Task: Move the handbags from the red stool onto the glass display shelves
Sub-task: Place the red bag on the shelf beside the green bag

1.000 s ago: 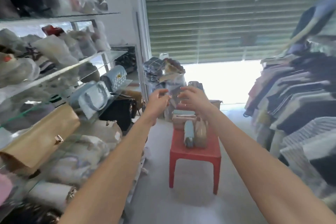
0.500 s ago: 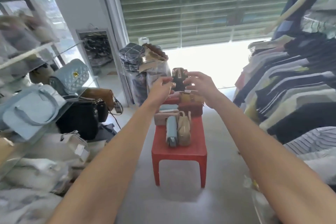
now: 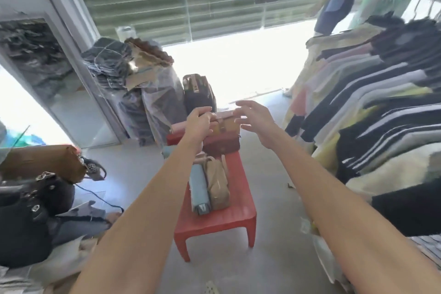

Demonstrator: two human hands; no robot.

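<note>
Handbags stacked on red stool [image 3: 238, 210], pickup pending.
Left hand [image 3: 199, 124] grips top handbag [image 3: 225, 116]; right hand [image 3: 256, 119] open. Advise lifting straight up.

We stretch both bare arms forward and slightly inward, the forearms running up from the lower corners. Our left hand [image 3: 199, 124] is curled, the fingers bent in and the thumb on top, its back facing us; whether it grips anything we cannot tell. Our right hand [image 3: 255, 118] is spread, fingers loosely bent and apart, palm turned toward the left hand, just beside it.
</note>
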